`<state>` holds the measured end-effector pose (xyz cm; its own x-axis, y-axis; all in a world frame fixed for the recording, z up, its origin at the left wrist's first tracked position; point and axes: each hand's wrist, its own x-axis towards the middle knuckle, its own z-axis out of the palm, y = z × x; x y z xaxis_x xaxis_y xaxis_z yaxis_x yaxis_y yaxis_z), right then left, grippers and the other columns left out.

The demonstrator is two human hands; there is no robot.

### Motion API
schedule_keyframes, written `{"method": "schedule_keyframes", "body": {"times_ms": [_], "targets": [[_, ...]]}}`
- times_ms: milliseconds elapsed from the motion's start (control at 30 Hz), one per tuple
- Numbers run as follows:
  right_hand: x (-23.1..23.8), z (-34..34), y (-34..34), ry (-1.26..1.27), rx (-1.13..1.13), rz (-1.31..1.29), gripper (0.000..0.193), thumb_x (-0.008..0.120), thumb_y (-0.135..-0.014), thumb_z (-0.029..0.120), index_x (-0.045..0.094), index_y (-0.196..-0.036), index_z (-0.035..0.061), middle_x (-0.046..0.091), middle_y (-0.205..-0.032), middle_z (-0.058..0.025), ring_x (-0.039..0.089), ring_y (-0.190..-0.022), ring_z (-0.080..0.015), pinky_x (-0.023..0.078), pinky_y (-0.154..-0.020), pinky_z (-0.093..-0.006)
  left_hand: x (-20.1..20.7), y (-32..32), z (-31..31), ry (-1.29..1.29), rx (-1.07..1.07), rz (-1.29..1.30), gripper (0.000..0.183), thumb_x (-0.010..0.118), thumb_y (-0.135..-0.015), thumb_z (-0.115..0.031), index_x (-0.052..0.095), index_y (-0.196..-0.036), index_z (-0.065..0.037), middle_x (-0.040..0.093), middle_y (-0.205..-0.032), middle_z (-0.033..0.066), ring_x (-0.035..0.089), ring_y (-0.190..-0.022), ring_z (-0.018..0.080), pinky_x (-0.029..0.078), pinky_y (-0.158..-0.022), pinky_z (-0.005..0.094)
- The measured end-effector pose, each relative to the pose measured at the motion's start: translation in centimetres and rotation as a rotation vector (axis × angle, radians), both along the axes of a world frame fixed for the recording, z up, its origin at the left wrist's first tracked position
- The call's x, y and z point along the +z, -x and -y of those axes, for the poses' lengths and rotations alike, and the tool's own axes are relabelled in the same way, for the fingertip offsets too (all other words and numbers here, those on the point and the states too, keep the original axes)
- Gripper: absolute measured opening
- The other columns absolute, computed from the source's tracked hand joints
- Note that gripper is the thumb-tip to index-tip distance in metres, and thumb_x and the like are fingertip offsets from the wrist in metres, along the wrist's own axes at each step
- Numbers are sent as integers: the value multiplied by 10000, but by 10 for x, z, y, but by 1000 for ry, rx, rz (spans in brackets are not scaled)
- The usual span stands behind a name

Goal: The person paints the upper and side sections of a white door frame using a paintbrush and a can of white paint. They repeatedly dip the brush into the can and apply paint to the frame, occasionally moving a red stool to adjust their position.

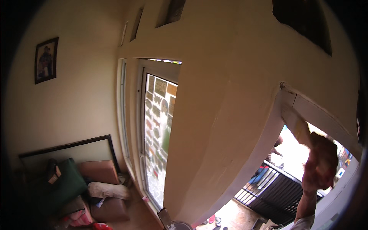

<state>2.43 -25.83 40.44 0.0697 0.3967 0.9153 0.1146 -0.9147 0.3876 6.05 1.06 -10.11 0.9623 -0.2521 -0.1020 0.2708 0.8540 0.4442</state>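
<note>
Raised at the right, my right hand (322, 159) is closed around a wide, flat paintbrush (299, 124), blurred by motion. The brush's pale end is up against the top corner of the white door frame (308, 102). Its exact contact with the frame is hard to make out. Daylight glares through the doorway behind my hand. At the lower edge, the rim of a round container (181, 225) shows beside a dark, flat-ended object (165, 217). My left hand is out of view.
A cream wall (214, 115) separates the doorway from a bright window (159, 126). Outside stands a dark slatted gate (274, 191), with shoes (214, 219) on the floor. Cushions (111, 189) and a green bag-like bundle (71, 182) are piled at the lower left, under a framed picture (46, 60).
</note>
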Motion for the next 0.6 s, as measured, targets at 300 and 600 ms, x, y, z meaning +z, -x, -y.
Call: {"method": "schedule_keyframes", "body": {"times_ms": [300,600], "targets": [[-58,-3,10,68,57,-289,181,684,-733,-41,662,-897,33,680,-896,-100,663,-764,-227,503,-680,-313,43,56,-29,253,136,-99,417,448,-1033,-361,541,-1311,-63,597,-1295,59,556,-1204,186,464,-1032,377],[-31,2,-2,75,129,-145,217,671,-873,63,675,-1088,37,709,-928,-65,688,-751,-158,566,-608,-280,69,65,-22,289,-13,19,568,472,-985,-470,486,-1375,-57,537,-1374,124,498,-1278,280,426,-1052,483]]}}
